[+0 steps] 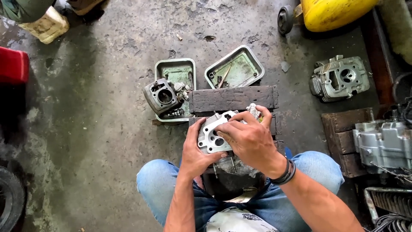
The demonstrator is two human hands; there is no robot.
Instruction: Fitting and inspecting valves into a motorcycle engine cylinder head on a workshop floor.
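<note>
A silver metal cylinder head (212, 133) is held upright over dark wooden blocks (231, 98) between my knees. My left hand (194, 152) grips its lower left side from beneath. My right hand (247, 136) lies across its face and pinches a small crumpled white piece (254, 110) at the head's top right corner. Threaded studs stick out below the head, partly hidden by my hands.
Two green metal trays (234, 68) with small parts lie beyond the blocks; a dark engine cylinder (162, 95) rests on the left tray. Another cylinder head (340, 78) and an engine case (382, 144) sit at right. A yellow tank (330, 13) stands top right, a tyre (9, 198) lower left.
</note>
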